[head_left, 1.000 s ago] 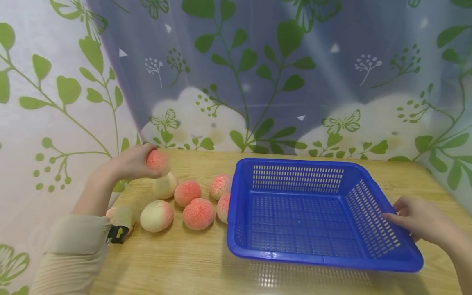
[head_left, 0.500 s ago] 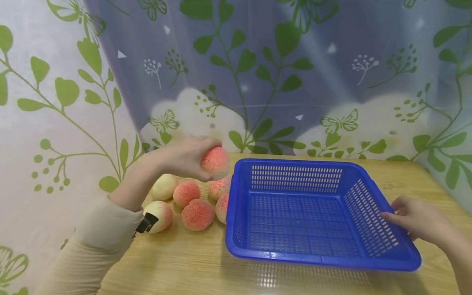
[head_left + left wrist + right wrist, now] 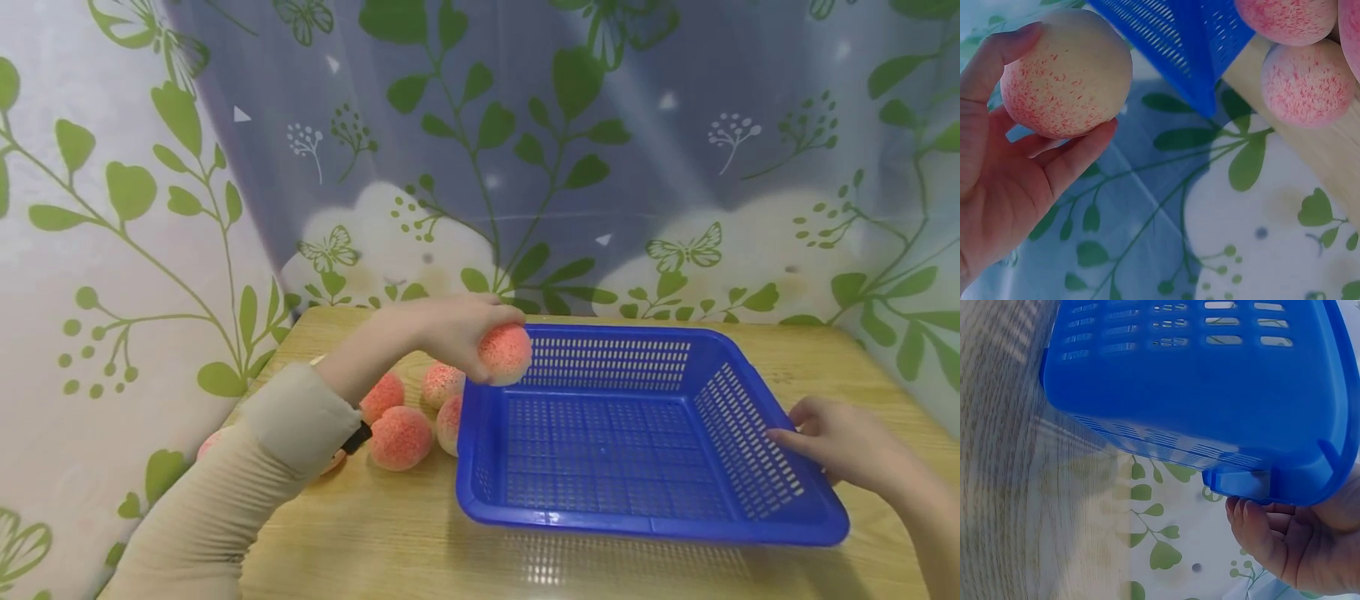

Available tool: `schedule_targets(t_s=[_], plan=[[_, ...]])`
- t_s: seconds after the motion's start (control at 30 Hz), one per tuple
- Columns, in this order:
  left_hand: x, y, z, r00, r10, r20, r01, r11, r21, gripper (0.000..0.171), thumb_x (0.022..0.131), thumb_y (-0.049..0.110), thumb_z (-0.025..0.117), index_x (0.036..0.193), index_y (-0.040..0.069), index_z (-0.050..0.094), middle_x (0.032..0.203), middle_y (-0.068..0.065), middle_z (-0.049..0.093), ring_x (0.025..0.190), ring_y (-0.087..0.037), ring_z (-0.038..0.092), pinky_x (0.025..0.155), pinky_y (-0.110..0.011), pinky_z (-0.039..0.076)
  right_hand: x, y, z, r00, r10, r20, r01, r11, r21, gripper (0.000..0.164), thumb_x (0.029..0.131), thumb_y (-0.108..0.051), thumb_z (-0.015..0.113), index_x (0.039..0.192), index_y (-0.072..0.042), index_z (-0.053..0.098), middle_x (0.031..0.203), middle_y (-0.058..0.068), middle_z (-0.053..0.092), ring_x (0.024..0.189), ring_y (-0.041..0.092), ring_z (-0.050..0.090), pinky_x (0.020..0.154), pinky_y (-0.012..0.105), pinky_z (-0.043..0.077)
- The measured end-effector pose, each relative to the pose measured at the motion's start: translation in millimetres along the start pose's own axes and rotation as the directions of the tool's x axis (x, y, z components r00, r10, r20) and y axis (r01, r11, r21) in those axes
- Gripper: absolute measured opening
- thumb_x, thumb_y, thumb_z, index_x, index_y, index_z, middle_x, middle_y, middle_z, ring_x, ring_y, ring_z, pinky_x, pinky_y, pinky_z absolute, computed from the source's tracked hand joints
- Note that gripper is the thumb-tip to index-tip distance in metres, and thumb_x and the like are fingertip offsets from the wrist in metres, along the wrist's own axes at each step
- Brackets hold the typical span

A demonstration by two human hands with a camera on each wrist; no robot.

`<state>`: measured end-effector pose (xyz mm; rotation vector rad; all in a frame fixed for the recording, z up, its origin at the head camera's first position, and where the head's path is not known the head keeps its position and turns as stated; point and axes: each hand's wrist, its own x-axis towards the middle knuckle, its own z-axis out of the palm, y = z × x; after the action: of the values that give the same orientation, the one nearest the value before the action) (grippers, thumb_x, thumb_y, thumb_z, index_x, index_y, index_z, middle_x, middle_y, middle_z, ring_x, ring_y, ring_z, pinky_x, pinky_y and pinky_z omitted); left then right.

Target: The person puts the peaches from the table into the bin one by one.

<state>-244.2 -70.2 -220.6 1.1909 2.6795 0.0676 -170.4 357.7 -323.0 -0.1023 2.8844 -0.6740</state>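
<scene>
My left hand holds a peach, pink and cream with red speckles, just over the left rim of a blue plastic basket. In the left wrist view, thumb and fingers of that hand curl round the peach. The basket is rectangular with slotted walls, and no peach lies inside it. On its right side, my right hand grips the rim. The right wrist view shows the right hand with its fingers curled under the rim of the basket.
Several more peaches, among them a pink one, lie on the wooden table left of the basket. My left forearm partly covers some of them. A leaf-patterned curtain hangs behind the table and along its left side.
My left hand has carried the peach rightward, from above the far left of the table to the basket's left rim. My right hand keeps its grip on the basket.
</scene>
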Motion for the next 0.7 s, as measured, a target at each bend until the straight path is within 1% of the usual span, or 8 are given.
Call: schedule_targets(t_s=[0.07, 0.2, 0.3, 0.43, 0.5, 0.6, 0.7], plan=[[10.9, 2.2, 2.0, 0.999, -0.005, 0.040, 0.004, 1.000, 0.021, 0.077, 0.072, 0.028, 0.071, 0.140, 0.016, 0.039, 0.130, -0.006, 0.044, 0.112, -0.017, 0.045, 0.090, -0.036, 0.041, 0, 0, 0, 1.000, -0.001, 0.002, 0.001, 1.000, 0.001, 0.055, 0.092, -0.031, 0.056, 0.104, 0.021, 0.045, 0.085, 0.027, 0.062, 0.063, 0.021, 0.062, 0.052, 0.034, 0.052], [34.2, 7.3, 6.3, 0.995, -0.007, 0.101, 0.001, 0.998, 0.059, 0.076, 0.073, 0.030, 0.071, 0.141, 0.017, 0.039, 0.127, -0.006, 0.045, 0.110, -0.017, 0.044, 0.087, -0.033, 0.041, -1, 1, 0, 1.000, -0.004, -0.002, 0.004, 1.000, 0.002, 0.056, 0.092, -0.032, 0.056, 0.105, 0.022, 0.045, 0.085, 0.028, 0.061, 0.063, 0.022, 0.063, 0.052, 0.034, 0.052], [50.0, 10.6, 10.2, 0.991, -0.009, 0.133, -0.005, 0.994, 0.108, 0.074, 0.074, 0.030, 0.070, 0.141, 0.018, 0.038, 0.131, -0.005, 0.044, 0.116, -0.017, 0.042, 0.089, -0.032, 0.040, -1, 0, 0, 1.000, -0.012, -0.012, 0.012, 1.000, 0.000, 0.057, 0.092, -0.032, 0.056, 0.106, 0.022, 0.045, 0.087, 0.029, 0.061, 0.064, 0.022, 0.063, 0.052, 0.034, 0.052], [68.7, 14.0, 16.3, 0.984, -0.015, 0.178, -0.019, 0.982, 0.186, 0.073, 0.075, 0.030, 0.069, 0.140, 0.017, 0.039, 0.137, -0.004, 0.042, 0.123, -0.017, 0.038, 0.089, -0.034, 0.041, -1, 0, 0, 1.000, -0.019, -0.024, 0.019, 1.000, -0.001, 0.055, 0.092, -0.031, 0.057, 0.105, 0.021, 0.046, 0.085, 0.026, 0.063, 0.064, 0.021, 0.062, 0.051, 0.033, 0.051], [75.9, 15.8, 19.4, 0.981, -0.016, 0.195, -0.027, 0.976, 0.215, 0.071, 0.074, 0.028, 0.070, 0.138, 0.017, 0.041, 0.134, -0.003, 0.045, 0.120, -0.017, 0.041, 0.086, -0.033, 0.042, 0, 0, 0, 0.999, -0.025, -0.030, 0.025, 1.000, 0.000, 0.053, 0.092, -0.030, 0.057, 0.104, 0.021, 0.047, 0.083, 0.024, 0.063, 0.063, 0.020, 0.062, 0.051, 0.032, 0.051], [84.4, 20.1, 25.1, 0.973, -0.025, 0.228, -0.032, 0.969, 0.243, 0.070, 0.073, 0.024, 0.071, 0.137, 0.016, 0.042, 0.125, -0.002, 0.050, 0.110, -0.015, 0.047, 0.080, -0.031, 0.044, -1, 1, 0, 0.999, -0.032, -0.038, 0.032, 0.999, -0.004, 0.051, 0.091, -0.028, 0.058, 0.103, 0.020, 0.048, 0.082, 0.021, 0.063, 0.063, 0.020, 0.061, 0.050, 0.032, 0.051], [90.3, 26.4, 33.6, 0.961, -0.031, 0.274, -0.053, 0.955, 0.293, 0.069, 0.072, 0.020, 0.072, 0.135, 0.015, 0.044, 0.119, -0.002, 0.053, 0.104, -0.014, 0.049, 0.079, -0.028, 0.045, -2, 1, 1, 0.999, -0.028, -0.036, 0.028, 0.999, -0.019, 0.050, 0.091, -0.029, 0.058, 0.102, 0.020, 0.049, 0.081, 0.021, 0.063, 0.061, 0.019, 0.061, 0.050, 0.032, 0.051]])
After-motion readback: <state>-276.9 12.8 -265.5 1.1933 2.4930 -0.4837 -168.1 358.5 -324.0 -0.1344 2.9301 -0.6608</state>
